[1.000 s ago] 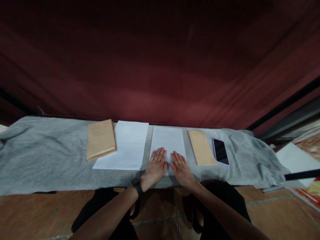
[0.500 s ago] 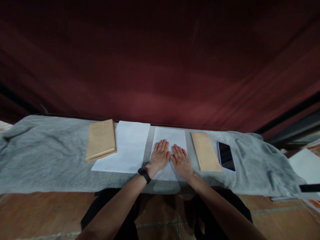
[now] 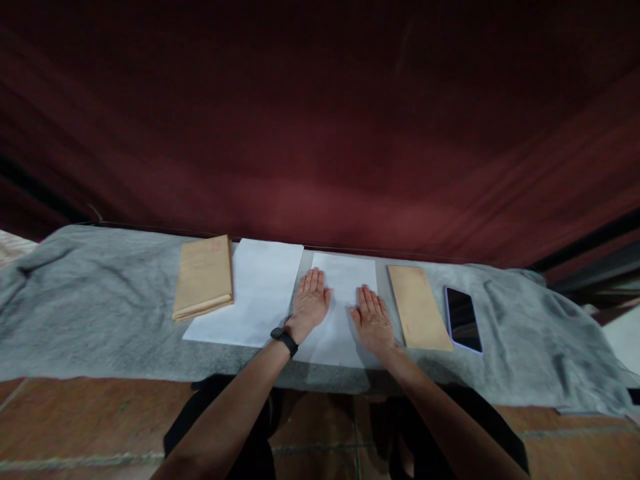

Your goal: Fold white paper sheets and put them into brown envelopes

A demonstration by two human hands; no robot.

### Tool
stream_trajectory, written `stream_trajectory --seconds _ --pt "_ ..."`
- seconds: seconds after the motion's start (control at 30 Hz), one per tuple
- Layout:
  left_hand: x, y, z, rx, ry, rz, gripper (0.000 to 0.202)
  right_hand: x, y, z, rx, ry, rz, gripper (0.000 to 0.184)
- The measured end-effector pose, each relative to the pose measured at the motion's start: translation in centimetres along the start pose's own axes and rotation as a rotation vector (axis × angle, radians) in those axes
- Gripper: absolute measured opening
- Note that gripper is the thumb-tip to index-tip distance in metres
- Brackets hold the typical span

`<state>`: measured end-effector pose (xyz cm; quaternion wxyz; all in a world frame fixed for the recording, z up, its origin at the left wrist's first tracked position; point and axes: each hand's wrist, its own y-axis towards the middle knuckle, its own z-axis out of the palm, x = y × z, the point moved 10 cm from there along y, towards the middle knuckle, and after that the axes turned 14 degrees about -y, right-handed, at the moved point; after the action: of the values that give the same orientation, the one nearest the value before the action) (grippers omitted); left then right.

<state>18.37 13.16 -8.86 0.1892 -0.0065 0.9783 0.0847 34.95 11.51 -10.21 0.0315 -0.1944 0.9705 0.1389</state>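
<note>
A white sheet of paper (image 3: 345, 273) lies in front of me on a grey cloth. My left hand (image 3: 310, 303) rests flat on its left edge, fingers stretched away from me. On its right part my right hand (image 3: 373, 321) also lies flat, with the fingers slightly spread. Neither hand grips anything; bare paper shows between them. Left of this sheet is a larger spread of white paper (image 3: 263, 287). A pile of brown envelopes (image 3: 204, 272) partly covers its left side. To the right of my right hand lies a single brown envelope (image 3: 419, 307).
A phone (image 3: 463, 319) with a purple edge lies right of the single envelope. Grey cloth (image 3: 110, 307) covers the long, narrow surface. Behind it rises a dark red panel (image 3: 320, 147); below its front edge is a tiled floor (image 3: 90, 420).
My hands have moved apart across the sheet, the left one leftward and the right one rightward. The view has shifted slightly.
</note>
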Motion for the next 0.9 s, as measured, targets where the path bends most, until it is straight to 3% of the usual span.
stream_trajectory --seconds 0.33,0.43,0.53,0.7,0.9 --pt "1.2 0.1 -1.2 -0.058 0.007 -0.098 0.059 -2.2 -0.6 0.5 -0.032 -0.012 0.094 0.063" --pt "-0.7 0.3 -1.4 -0.066 -0.032 0.036 0.057 -2.6 -0.2 0.3 -0.011 0.013 0.086 0.062" --pt "-3.3 0.0 0.0 0.027 -0.087 0.209 0.053 -2.5 0.6 0.0 0.027 0.075 0.045 0.061" --pt "-4.4 -0.6 1.7 0.089 -0.079 0.262 0.053 0.4 3.8 0.3 0.077 0.199 -0.079 0.061" --pt "-3.0 0.2 1.7 0.072 0.002 0.185 0.056 4.7 8.6 1.2 0.088 0.189 -0.175 0.058"
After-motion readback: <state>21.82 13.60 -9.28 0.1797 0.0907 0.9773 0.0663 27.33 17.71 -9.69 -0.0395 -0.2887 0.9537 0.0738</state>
